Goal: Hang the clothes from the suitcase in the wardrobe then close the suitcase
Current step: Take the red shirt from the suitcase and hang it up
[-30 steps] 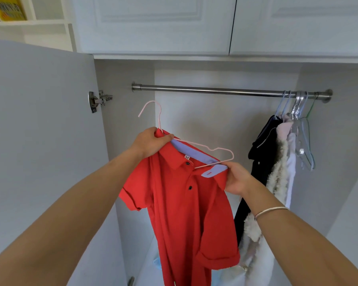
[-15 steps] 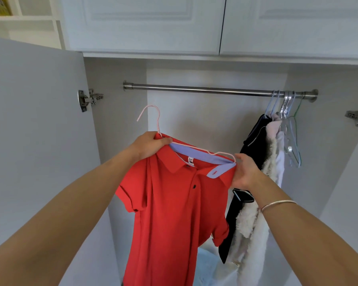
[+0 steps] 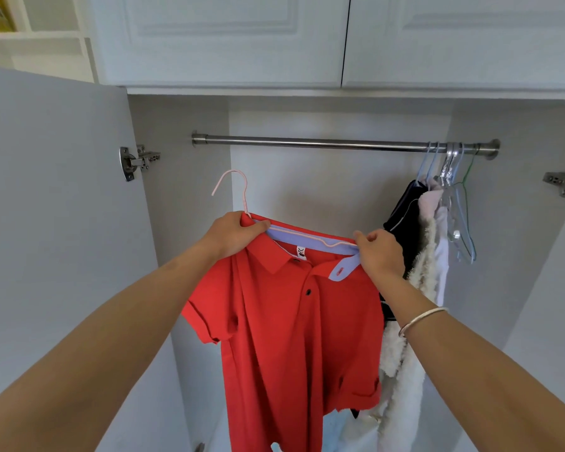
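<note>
Holding a red polo shirt (image 3: 291, 321) up in the open wardrobe, a person grips it at both shoulders on a pink wire hanger (image 3: 242, 194). The left hand (image 3: 232, 234), at 11 o'clock of the shirt, has its fingers curled round the hanger's neck and the collar. The right hand (image 3: 377, 256), at 1 o'clock, pinches the lilac-lined collar end and the hanger's arm between thumb and fingers; a silver bracelet (image 3: 421, 318) circles that wrist. The hook points up toward 11 o'clock, below the steel rail (image 3: 307, 144) and apart from it.

Crowding the rail's end at 2 o'clock are a dark garment (image 3: 402, 216), a white fluffy garment (image 3: 418, 288) and several bare hangers (image 3: 463, 223). They hang just beside the shirt's right sleeve, and the right forearm crosses in front of them. At 9 o'clock stands the swung-out wardrobe door (image 3: 56, 223) with its metal hinge (image 3: 137, 161). 2 closed upper cabinet doors (image 3: 222, 37) sit at 12 o'clock above the rail.
</note>
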Tool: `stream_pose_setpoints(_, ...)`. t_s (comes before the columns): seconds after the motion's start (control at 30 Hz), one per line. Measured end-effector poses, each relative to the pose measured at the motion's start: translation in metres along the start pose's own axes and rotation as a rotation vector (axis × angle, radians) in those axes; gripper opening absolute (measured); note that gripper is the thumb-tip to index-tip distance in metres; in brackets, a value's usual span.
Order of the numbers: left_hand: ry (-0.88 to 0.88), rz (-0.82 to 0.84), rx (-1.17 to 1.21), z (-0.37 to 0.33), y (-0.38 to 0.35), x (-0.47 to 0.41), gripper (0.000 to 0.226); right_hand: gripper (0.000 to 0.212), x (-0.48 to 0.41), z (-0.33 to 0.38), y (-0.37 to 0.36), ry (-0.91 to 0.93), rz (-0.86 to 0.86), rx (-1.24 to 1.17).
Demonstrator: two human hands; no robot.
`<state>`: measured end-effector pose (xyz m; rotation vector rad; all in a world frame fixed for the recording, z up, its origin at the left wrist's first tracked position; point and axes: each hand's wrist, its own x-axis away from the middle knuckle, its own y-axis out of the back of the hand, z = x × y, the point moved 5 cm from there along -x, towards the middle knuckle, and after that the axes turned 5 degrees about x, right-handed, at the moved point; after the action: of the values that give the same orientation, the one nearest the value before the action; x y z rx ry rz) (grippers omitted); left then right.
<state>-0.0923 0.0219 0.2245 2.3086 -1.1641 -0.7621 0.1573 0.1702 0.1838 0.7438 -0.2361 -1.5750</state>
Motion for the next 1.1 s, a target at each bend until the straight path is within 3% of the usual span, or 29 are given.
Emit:
stream_pose_setpoints(0.1, -0.037, -0.02, -0.037, -0.005, 0.006, 0.0, 0.028, 0.032, 0.004, 0.007, 0.0, 0.026, -0.021, 0.039)
stream_pose_setpoints(0.2, -0.106, 0.061, -0.36, -0.009, -0.001, 0.002, 0.027, 0.035, 0.009, 0.027, -0.001, 0.07, 0.019, -0.092)
stream_pose_setpoints(0.27, -0.093, 0.089, -0.436, -0.008, -0.011, 0.004, 0.029, 0.036, 0.018, 0.052, -0.006, 0.13, 0.109, -0.18)
stream_pose_setpoints(0.43, -0.013, 0.064, -0.051, -0.002, -0.016, 0.001, 0.027, 0.031, 0.043, 0.085, -0.034, 0.108, 0.636, -0.407)
stream_pose_setpoints(0.53, -0.007, 0.087, 0.088, 0.0, -0.01, 0.004, 0.021, 0.026, 0.037, 0.079, -0.037, 0.266, 0.554, -0.188)
stream_pose_setpoints(0.63, -0.006, 0.07, 0.236, -0.001, -0.003, 0.005, 0.012, 0.04, 0.034, 0.058, -0.044, 0.33, 0.569, 0.03)
stream_pose_setpoints(0.77, -0.012, 0.072, 0.306, -0.001, 0.001, 0.004, 0.016, 0.056, 0.042, 0.052, -0.042, 0.399, 0.583, 0.047)
stream_pose_setpoints(0.87, -0.021, 0.069, 0.322, 0.001, 0.004, 0.004, 0.008, 0.044, 0.038, 0.053, -0.038, 0.389, 0.583, 0.084)
stream_pose_setpoints(0.9, -0.02, 0.057, 0.327, 0.003, 0.006, 0.004, 0.006, 0.05, 0.034, 0.052, -0.036, 0.383, 0.578, 0.11)
stream_pose_setpoints(0.97, -0.01, 0.029, 0.352, 0.009, 0.009, 0.002, 0.018, 0.051, 0.027, 0.042, -0.031, 0.351, 0.564, 0.131)
stream_pose_setpoints(1.1, 0.015, 0.0, 0.386, 0.018, 0.011, 0.001, 0.026, 0.025, 0.031, 0.033, -0.03, 0.389, 0.582, 0.12)
